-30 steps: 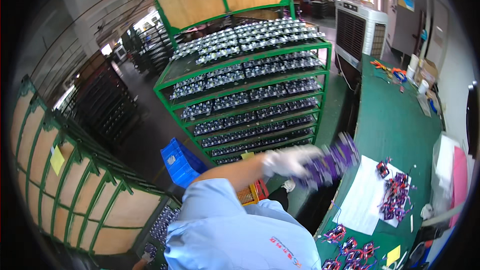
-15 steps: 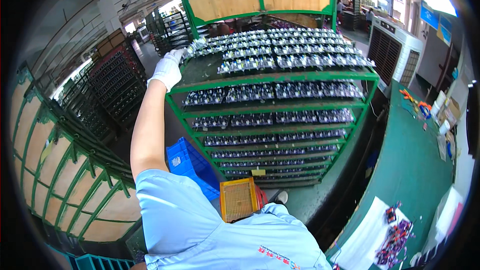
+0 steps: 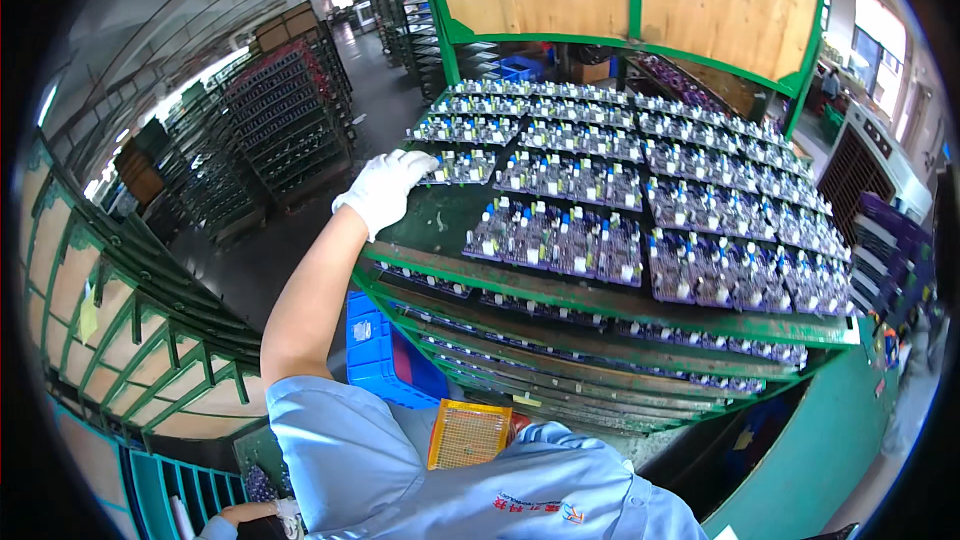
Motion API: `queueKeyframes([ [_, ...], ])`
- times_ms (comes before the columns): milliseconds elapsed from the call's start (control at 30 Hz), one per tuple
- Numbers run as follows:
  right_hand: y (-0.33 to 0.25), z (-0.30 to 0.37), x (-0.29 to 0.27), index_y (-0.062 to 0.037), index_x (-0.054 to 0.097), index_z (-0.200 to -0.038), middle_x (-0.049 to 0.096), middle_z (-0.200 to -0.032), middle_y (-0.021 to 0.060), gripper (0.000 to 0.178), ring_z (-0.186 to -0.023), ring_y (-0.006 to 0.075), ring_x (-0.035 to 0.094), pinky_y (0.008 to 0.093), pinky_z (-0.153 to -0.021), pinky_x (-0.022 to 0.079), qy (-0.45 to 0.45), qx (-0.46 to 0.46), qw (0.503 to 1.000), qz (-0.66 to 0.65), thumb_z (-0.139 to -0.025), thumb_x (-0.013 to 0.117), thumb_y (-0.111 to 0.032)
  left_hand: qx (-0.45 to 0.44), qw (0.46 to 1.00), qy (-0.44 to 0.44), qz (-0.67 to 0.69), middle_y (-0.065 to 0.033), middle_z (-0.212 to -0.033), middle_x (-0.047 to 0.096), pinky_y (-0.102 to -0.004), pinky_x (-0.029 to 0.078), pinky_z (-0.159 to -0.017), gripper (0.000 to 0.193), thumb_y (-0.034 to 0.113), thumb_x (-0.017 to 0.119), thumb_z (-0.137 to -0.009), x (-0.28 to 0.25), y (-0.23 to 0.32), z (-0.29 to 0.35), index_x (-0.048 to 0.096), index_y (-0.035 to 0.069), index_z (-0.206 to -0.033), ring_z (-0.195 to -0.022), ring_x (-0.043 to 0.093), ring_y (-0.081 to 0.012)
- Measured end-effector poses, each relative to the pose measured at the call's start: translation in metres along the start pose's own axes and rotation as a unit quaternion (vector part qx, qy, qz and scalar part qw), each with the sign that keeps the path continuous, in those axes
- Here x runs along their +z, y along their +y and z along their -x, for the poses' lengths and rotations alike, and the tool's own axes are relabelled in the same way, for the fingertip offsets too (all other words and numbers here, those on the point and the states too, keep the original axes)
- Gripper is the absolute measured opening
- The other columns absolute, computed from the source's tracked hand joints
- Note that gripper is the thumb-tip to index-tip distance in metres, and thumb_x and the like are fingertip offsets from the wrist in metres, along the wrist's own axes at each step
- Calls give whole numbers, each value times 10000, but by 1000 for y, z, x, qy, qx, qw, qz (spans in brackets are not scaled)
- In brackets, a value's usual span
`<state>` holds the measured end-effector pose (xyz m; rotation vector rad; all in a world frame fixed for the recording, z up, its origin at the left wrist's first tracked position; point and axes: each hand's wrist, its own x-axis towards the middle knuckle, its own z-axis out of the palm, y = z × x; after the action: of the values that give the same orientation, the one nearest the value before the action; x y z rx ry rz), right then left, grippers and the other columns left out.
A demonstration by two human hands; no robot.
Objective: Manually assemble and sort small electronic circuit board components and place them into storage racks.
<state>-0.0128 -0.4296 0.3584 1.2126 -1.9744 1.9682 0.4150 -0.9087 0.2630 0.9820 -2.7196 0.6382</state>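
My left hand point(image 3: 387, 188), in a white glove, reaches to the left side of a green rack's top shelf point(image 3: 425, 230). Its fingers are closed at the left end of a circuit board point(image 3: 462, 167) crowded with white, blue and yellow-green parts. That board lies flat in the left column. Beside it are rows of similar purple boards point(image 3: 560, 240). My right hand is not in view. At the right edge, several purple boards point(image 3: 890, 250) stand tilted in a stack; what supports them is hidden.
Lower shelves hold more boards point(image 3: 540, 305). A wooden panel point(image 3: 720, 0) rises behind. Below stand a blue bin point(image 3: 372, 360) and a yellow tray point(image 3: 468, 435). A green table point(image 3: 800, 470) and an air cooler point(image 3: 865, 160) are at right. Another person's gloved hand point(image 3: 288, 512) shows at lower left.
The view has turned and come closer to the shelf, so its boards look larger. My left hand remains at the left-hand board. The tilted stack has come into view at right.
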Motion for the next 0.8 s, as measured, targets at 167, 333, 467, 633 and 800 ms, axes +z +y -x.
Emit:
queueKeyframes([
  [167,47,-54,60,-2,367,-1333,520,-1146,76,426,-965,126,491,240,-854,401,-57,-57,987,141,-919,465,-39,-3,997,71,-25,-72,-1298,457,-415,413,-911,562,-36,446,-728,22,-16,-16,476,191,-1240,-1122,487,-293],
  [333,-26,-75,174,23,515,-884,498,-736,169,224,-660,335,522,377,-606,413,-210,-399,832,324,-669,550,74,-10,996,63,-55,-93,-1282,469,-421,383,-962,626,-23,501,-709,27,-21,-10,444,192,-1294,-1142,475,-294],
  [467,-72,-63,244,-37,551,-736,569,-711,123,120,-692,321,590,404,-622,468,-237,-466,734,434,-686,640,-101,-73,991,114,-17,-125,-1276,465,-418,345,-1001,714,23,631,-647,16,-28,5,412,137,-1318,-1172,447,-300],
  [633,-103,-39,328,-45,572,-786,589,-713,111,156,-664,291,602,374,-600,494,-286,-617,673,291,-658,653,-83,-194,944,190,186,-194,-1326,404,-368,309,-1057,693,37,615,-708,-1,-43,39,356,81,-1350,-1244,375,-350],
  [800,-142,22,427,-55,619,-757,608,-693,96,86,-629,229,629,360,-562,506,-469,-591,595,278,-696,600,-114,-345,753,408,384,-156,-1212,509,-297,440,-892,499,-18,530,-808,39,-70,108,422,7,-1294,-1036,535,-211],
])
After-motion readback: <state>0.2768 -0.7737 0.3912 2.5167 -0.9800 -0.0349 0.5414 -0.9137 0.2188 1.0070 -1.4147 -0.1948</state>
